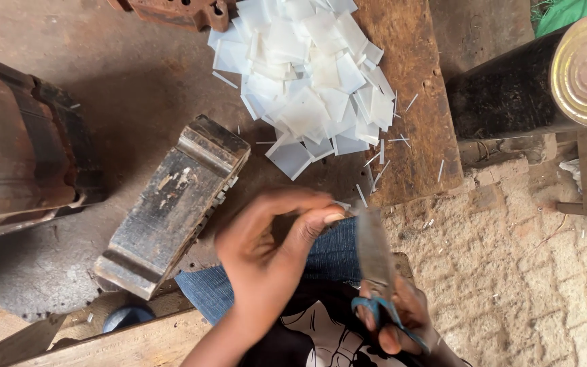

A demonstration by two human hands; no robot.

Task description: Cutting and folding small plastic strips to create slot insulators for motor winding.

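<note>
My right hand (399, 316) grips a pair of scissors (375, 261) by their blue handles, with the blurred blades pointing up and away from me. My left hand (273, 248) is raised beside the blades, its thumb and fingers pinched together near the blade's base; any piece held between them is too small or blurred to make out. A pile of white, translucent square plastic pieces (310, 75) lies on the wooden board (422, 122) ahead. Thin white offcut strips (375, 166) are scattered around the pile. My knee in blue jeans (327, 261) is below both hands.
A worn metal block (174, 204) lies left of my hands. A rusty machine part (15, 143) sits at the far left. A black cylinder with a metal tin end (585, 68) lies at the upper right on a stand. Brick paving (531, 272) covers the ground at right.
</note>
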